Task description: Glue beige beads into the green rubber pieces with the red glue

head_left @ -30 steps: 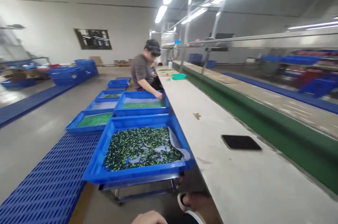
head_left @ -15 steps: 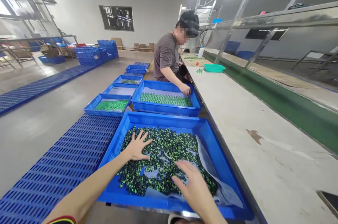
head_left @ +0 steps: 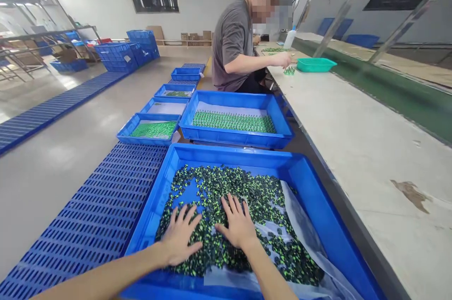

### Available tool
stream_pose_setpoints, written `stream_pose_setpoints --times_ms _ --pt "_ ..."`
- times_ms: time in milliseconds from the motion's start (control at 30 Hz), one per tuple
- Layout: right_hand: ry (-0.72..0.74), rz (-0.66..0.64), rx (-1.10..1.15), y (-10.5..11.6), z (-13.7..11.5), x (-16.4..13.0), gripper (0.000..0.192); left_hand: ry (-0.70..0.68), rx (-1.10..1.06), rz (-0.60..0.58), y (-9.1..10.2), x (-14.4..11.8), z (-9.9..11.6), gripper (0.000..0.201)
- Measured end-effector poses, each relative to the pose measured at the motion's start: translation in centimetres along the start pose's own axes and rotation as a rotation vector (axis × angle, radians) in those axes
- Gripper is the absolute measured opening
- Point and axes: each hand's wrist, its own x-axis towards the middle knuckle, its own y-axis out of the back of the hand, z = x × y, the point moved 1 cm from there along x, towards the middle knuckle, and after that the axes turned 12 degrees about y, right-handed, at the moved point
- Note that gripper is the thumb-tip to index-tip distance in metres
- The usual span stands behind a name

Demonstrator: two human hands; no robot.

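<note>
A large blue tray [head_left: 303,168] in front of me holds a spread of small black and yellow-green pieces [head_left: 243,177], too small to name. My left hand [head_left: 181,236] rests palm down on the pieces at the tray's left side, fingers spread. Near the middle, my right hand [head_left: 238,224] lies flat on the pieces with its fingers apart. A whitish translucent sheet [head_left: 300,215] lines the tray, its right edge curling up. Bare blue tray bottom shows just beyond my left hand.
A co-worker [head_left: 236,45] sits ahead, one hand over the long white table [head_left: 360,135] by a green basket [head_left: 316,64]. A blue tray of upright green pieces [head_left: 233,122] adjoins mine. Smaller blue trays [head_left: 148,128] stand left on slatted blue platforms [head_left: 88,201].
My left hand has drawn back toward me, baring tray bottom. My right hand has moved forward onto the pieces. The co-worker's hand has gone from the neighbouring tray to the table.
</note>
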Motion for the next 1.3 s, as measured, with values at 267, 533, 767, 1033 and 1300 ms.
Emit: stream_pose_setpoints --times_ms 267,533,767,1033,1300 --pt "0.043 0.156 -0.068 2.2 -1.3 2.7 0.054 0.175 -0.070 0.233 3.9 5.6 0.8 0.050" --pt "0.291 0.014 0.041 -0.7 -5.1 -0.4 0.046 0.069 -0.124 0.045 1.3 1.9 0.4 0.045" --pt "0.017 0.178 0.000 6.0 1.1 2.0 0.041 0.194 -0.246 -0.063 0.1 -1.7 -0.9 0.059" --pt "0.164 -0.036 0.057 0.1 -5.8 -1.1 0.055 0.442 -0.475 -0.004 0.0 -1.8 -1.1 0.043" --pt "0.039 -0.113 0.063 -2.2 -9.7 -1.4 0.058 0.731 -0.680 0.094 -1.3 -2.5 -2.0 0.039"
